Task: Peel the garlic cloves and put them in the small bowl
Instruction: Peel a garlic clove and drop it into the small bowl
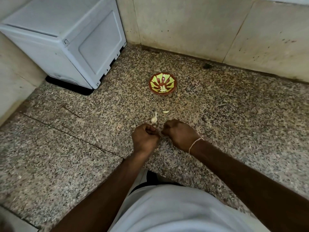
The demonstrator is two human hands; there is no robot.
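Observation:
A small red bowl (pixel 162 84) with a green leaf pattern stands on the speckled granite counter, with pale peeled garlic pieces (pixel 163 89) inside it. An unpeeled garlic clove (pixel 154 119) with a pointed tip lies on the counter just beyond my hands. A small pale scrap (pixel 165 112) lies a little farther toward the bowl. My left hand (pixel 145 137) and my right hand (pixel 180 133) are curled close together, fingertips pinching something small between them, which is mostly hidden by the fingers.
A white appliance (pixel 66 39) stands at the back left on a dark base. Tiled walls (pixel 209 27) close the counter at the back and left. A thin string band circles my right wrist (pixel 195 144). The counter's front edge is near my body.

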